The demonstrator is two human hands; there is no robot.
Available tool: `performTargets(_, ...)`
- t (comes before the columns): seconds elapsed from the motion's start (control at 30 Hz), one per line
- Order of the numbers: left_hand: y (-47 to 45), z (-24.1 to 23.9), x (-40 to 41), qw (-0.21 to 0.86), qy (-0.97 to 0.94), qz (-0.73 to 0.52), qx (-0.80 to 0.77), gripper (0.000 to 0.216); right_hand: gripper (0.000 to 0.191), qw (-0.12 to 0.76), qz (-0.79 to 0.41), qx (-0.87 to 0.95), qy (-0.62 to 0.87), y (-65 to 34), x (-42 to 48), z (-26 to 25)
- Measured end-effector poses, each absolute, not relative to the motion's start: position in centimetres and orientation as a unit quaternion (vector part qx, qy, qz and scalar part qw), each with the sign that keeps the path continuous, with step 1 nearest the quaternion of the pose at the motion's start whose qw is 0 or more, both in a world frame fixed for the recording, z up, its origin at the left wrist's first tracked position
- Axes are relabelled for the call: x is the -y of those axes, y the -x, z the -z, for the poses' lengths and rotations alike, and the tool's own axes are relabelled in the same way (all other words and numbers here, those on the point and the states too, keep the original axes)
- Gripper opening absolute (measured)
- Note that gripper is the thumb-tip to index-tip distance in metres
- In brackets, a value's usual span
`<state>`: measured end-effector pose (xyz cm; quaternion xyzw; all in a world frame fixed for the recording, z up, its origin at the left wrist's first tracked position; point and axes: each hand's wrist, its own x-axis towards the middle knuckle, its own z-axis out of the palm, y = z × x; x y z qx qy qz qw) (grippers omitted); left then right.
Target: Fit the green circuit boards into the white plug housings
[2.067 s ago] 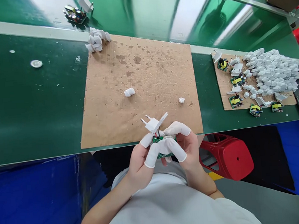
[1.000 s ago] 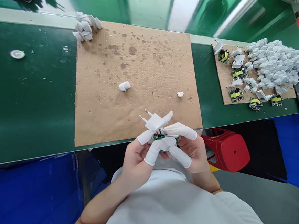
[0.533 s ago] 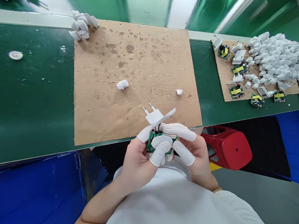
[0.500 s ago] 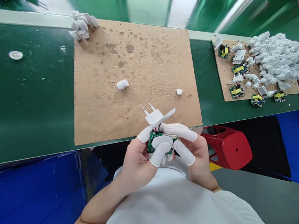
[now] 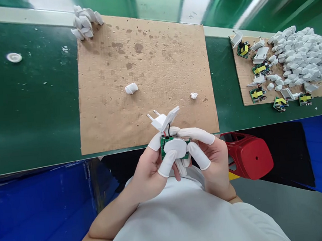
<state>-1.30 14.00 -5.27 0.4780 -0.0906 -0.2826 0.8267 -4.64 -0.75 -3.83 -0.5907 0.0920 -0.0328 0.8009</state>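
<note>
Both hands meet just below the table's front edge, fingertips covered in white finger cots. My left hand (image 5: 150,167) and my right hand (image 5: 208,157) pinch a small green circuit board (image 5: 174,143) between thumbs and forefingers. Short red and black wires join the board to a white two-pin plug cover (image 5: 162,119), which sticks up above the fingers over the brown cardboard mat (image 5: 145,66). Most of the board is hidden by my fingers.
A rolled finger cot (image 5: 131,88) and a white scrap (image 5: 194,95) lie on the mat. A heap of white pieces (image 5: 84,20) sits at its far left corner. At right, a smaller cardboard (image 5: 243,88) carries green boards (image 5: 257,93) and a pile of white parts (image 5: 303,55). A red stool (image 5: 250,158) stands below.
The plug cover has tilted to the left, its pins now pointing left and up. My left thumb has shifted over the board's face. Both hands stay closed on the board.
</note>
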Motion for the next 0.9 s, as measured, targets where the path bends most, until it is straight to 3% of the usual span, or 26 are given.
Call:
performTargets(0.23, 1.6, 5.8, -14.3, 0.814, -0.521, 0.244, 0.078, 0.037, 0.030, 0.751, 0.043, -0.014, 0.658, 4.0, 1.1, 4.4)
performTargets(0.37, 1.1, 6.0, -14.7, 0.752, -0.614, 0.193, 0.141, 0.035, 0.027, 0.723, 0.053, -0.014, 0.689, 3.9, 1.4, 4.6)
performTargets(0.47, 1.0, 6.2, -14.7, 0.724, -0.645, 0.176, 0.167, 0.034, 0.035, 0.722, 0.034, -0.013, 0.691, 4.1, 1.8, 4.7)
performTargets(0.9, 0.9, 5.9, -15.2, 0.791, -0.492, 0.333, 0.148, 0.044, 0.035, 0.767, -0.019, -0.046, 0.640, 3.7, 2.3, 4.7)
